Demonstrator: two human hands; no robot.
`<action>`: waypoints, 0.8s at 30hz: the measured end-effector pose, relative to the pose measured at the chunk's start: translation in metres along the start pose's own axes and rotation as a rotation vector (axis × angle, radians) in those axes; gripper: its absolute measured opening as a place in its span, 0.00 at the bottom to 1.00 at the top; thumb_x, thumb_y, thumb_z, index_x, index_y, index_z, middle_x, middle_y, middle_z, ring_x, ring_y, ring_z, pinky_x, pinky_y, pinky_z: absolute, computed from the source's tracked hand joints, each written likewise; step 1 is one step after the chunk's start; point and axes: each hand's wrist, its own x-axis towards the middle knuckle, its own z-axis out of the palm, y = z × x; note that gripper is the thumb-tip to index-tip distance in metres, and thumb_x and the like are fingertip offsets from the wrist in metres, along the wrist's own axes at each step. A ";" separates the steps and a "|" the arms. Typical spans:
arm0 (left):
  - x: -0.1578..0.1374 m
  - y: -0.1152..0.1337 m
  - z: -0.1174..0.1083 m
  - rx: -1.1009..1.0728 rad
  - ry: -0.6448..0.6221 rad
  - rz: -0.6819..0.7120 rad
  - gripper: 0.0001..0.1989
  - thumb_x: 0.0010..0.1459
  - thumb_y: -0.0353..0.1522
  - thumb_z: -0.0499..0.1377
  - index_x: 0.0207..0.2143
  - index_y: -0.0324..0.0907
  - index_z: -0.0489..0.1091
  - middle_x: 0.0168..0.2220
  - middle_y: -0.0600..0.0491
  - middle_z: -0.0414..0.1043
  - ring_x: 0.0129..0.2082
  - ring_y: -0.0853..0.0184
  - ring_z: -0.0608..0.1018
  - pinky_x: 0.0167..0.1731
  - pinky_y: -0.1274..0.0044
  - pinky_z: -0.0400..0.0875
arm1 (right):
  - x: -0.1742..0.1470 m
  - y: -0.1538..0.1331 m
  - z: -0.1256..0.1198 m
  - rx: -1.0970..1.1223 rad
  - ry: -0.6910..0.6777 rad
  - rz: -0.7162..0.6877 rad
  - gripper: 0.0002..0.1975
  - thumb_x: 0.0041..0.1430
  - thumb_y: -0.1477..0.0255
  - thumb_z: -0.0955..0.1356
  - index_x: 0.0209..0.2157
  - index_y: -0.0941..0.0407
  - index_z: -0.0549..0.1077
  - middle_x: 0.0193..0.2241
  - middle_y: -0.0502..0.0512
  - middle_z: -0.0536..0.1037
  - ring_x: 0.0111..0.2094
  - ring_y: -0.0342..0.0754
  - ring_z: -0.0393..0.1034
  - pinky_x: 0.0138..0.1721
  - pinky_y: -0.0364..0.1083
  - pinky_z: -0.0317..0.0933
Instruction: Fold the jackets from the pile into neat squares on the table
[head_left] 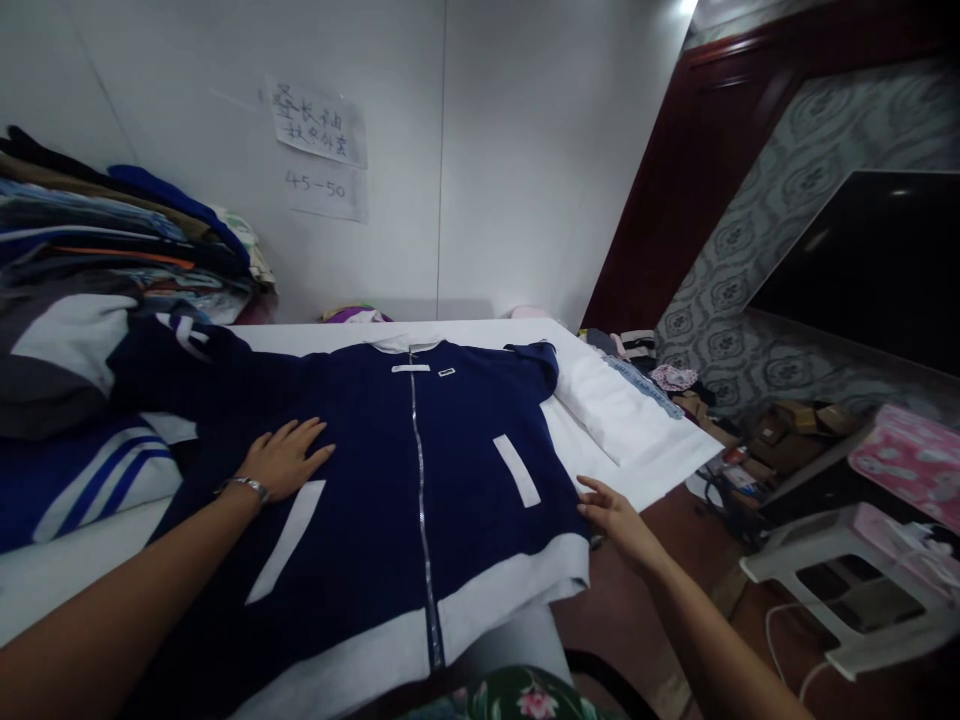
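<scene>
A dark navy zip-up jacket [375,450] with white hem, white pocket strips and a light collar lies front side up, its zipper closed down the middle. My left hand [289,460] rests flat on the jacket's left part, fingers spread, just above the left pocket strip. At the jacket's right side edge is my right hand [611,515], its fingertips against the cloth and fingers loosely apart. The left sleeve stretches toward the clothes at the left. On the right, only a short part of the sleeve [536,362] shows.
Under the jacket is a white table [660,470], bearing a white folded cloth [611,400] at right. Piled clothes [112,240] stand at left beside blue striped clothing [112,480]. Paper notes [322,150] hang on the wall. A plastic stool [855,590] and cardboard boxes [787,440] stand right.
</scene>
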 end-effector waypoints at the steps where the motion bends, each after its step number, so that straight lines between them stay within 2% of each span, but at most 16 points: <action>1: 0.000 0.000 0.000 -0.001 0.001 -0.001 0.32 0.61 0.45 0.41 0.63 0.38 0.54 0.67 0.48 0.49 0.66 0.54 0.51 0.61 0.59 0.45 | -0.004 0.000 0.000 -0.017 0.024 0.023 0.35 0.42 0.64 0.74 0.54 0.56 0.67 0.29 0.51 0.76 0.29 0.47 0.71 0.31 0.46 0.63; 5: -0.001 0.002 -0.002 -0.005 0.020 0.001 0.32 0.61 0.44 0.42 0.63 0.38 0.55 0.66 0.48 0.50 0.66 0.54 0.51 0.61 0.59 0.45 | -0.018 -0.002 0.011 -0.064 0.099 0.063 0.38 0.47 0.56 0.72 0.57 0.60 0.63 0.27 0.51 0.75 0.31 0.49 0.71 0.30 0.46 0.65; 9: -0.002 0.004 -0.004 -0.003 -0.001 -0.005 0.32 0.61 0.44 0.42 0.63 0.37 0.55 0.66 0.48 0.50 0.66 0.54 0.51 0.61 0.59 0.46 | -0.027 -0.002 0.018 0.024 0.068 0.103 0.35 0.51 0.56 0.70 0.56 0.59 0.65 0.36 0.58 0.78 0.38 0.53 0.73 0.38 0.51 0.67; 12: -0.002 0.003 -0.004 0.009 0.002 -0.001 0.32 0.61 0.44 0.42 0.63 0.37 0.55 0.66 0.48 0.50 0.66 0.54 0.51 0.61 0.59 0.46 | -0.035 0.001 0.017 0.122 0.014 0.098 0.32 0.51 0.59 0.70 0.55 0.58 0.66 0.47 0.63 0.75 0.45 0.56 0.72 0.44 0.54 0.66; 15: 0.000 0.002 -0.001 -0.003 0.014 0.003 0.32 0.61 0.44 0.42 0.63 0.37 0.55 0.66 0.48 0.50 0.66 0.54 0.51 0.61 0.59 0.46 | -0.045 0.009 0.015 0.141 -0.112 -0.002 0.34 0.47 0.68 0.72 0.57 0.53 0.65 0.57 0.60 0.68 0.56 0.57 0.64 0.52 0.55 0.61; 18: 0.000 0.001 -0.001 -0.028 0.014 0.005 0.32 0.61 0.44 0.43 0.63 0.37 0.55 0.66 0.48 0.50 0.66 0.54 0.51 0.61 0.59 0.45 | -0.053 0.019 0.018 0.028 -0.204 -0.127 0.40 0.45 0.72 0.73 0.61 0.47 0.60 0.63 0.54 0.59 0.62 0.55 0.55 0.58 0.54 0.55; 21: 0.000 0.002 -0.002 -0.023 0.003 -0.007 0.32 0.61 0.44 0.43 0.63 0.37 0.55 0.66 0.48 0.49 0.66 0.54 0.50 0.61 0.59 0.44 | -0.056 0.029 0.027 -0.069 -0.139 -0.214 0.42 0.48 0.69 0.73 0.63 0.46 0.55 0.64 0.54 0.56 0.62 0.55 0.55 0.56 0.54 0.58; 24: 0.000 0.002 -0.002 -0.010 -0.002 -0.004 0.32 0.61 0.45 0.42 0.63 0.37 0.54 0.66 0.48 0.50 0.66 0.54 0.50 0.61 0.59 0.45 | -0.054 0.038 0.037 -0.036 -0.023 -0.284 0.40 0.48 0.66 0.74 0.62 0.48 0.58 0.62 0.56 0.60 0.60 0.55 0.58 0.54 0.53 0.60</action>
